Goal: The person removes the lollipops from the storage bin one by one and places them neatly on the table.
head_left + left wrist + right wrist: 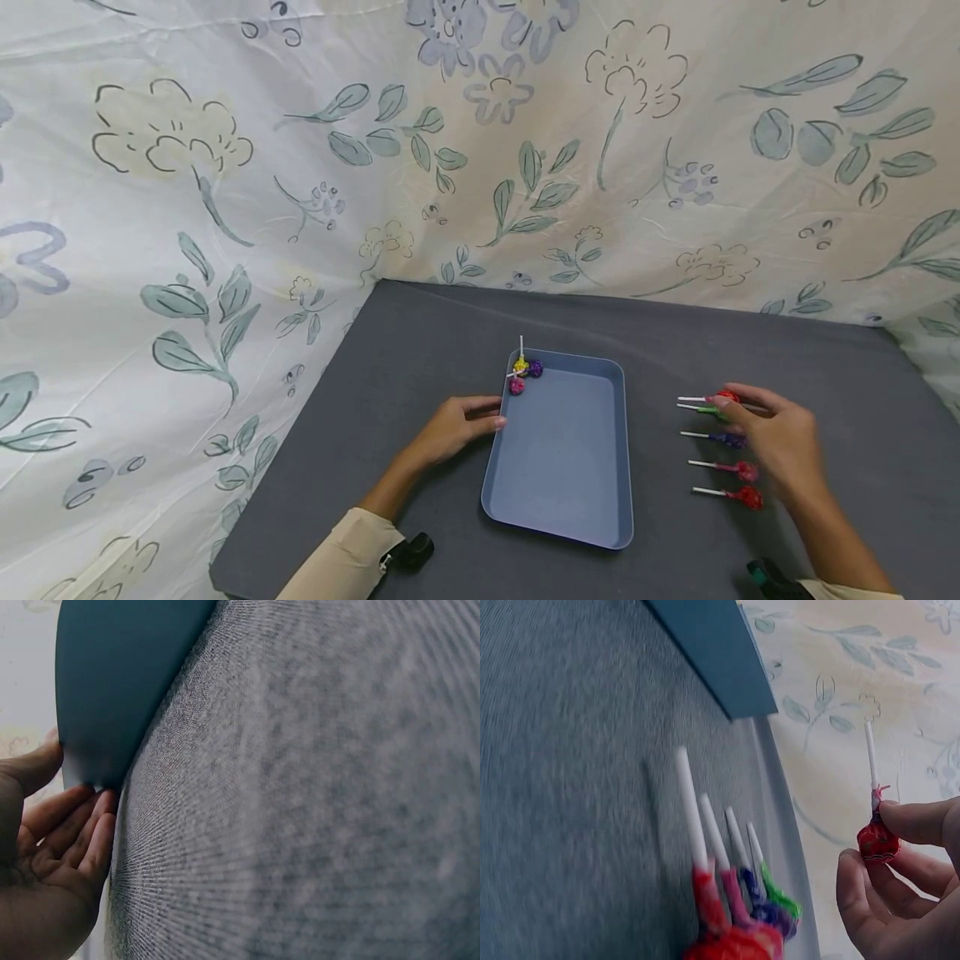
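My right hand (780,433) pinches a red-wrapped lollipop (878,841) between thumb and fingers, its white stick pointing up in the right wrist view. Below it on the table lie a green lollipop (708,409), a purple one (727,438), a pink one (742,470) and another red one (748,497), sticks to the left. My left hand (453,429) holds the left side of a blue-grey tray (558,450), thumb at the rim and fingertips at the lower wall. In the tray's far left corner sit a yellow lollipop (521,365), a purple lollipop (536,368) and a pink lollipop (517,386).
A dark grey cloth (420,350) covers the table. Behind and to the left hangs a pale floral curtain (487,183), meeting the table's far edge. The tray stands between my two hands, left of the row of lollipops.
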Tool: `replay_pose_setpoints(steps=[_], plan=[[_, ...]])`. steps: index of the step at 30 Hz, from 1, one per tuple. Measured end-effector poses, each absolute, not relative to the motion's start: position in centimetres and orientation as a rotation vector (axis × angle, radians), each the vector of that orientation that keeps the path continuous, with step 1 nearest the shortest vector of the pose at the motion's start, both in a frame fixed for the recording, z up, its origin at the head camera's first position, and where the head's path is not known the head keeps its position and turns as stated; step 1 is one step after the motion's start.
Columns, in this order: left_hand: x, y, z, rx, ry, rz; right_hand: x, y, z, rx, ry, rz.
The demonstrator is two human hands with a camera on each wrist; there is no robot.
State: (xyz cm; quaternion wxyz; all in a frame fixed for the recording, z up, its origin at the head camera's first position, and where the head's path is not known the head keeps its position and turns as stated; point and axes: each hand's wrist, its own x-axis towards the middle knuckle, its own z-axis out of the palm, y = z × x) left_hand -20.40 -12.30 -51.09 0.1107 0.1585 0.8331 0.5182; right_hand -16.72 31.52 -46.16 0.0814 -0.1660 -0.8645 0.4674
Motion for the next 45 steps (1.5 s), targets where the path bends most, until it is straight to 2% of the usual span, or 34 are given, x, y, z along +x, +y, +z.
replay_pose_setpoints(steps=[26,45], plan=[[-20.6,-11.9,-51.0,0.441,2.45,1.519,-18.0,38.6,-48.0,-0.761,-2.678,1.298],[-20.6,-11.7,-50.9,0.424,2.452,1.528,-19.9,41.7,-48.9,-0.823,-2.727,1.235]])
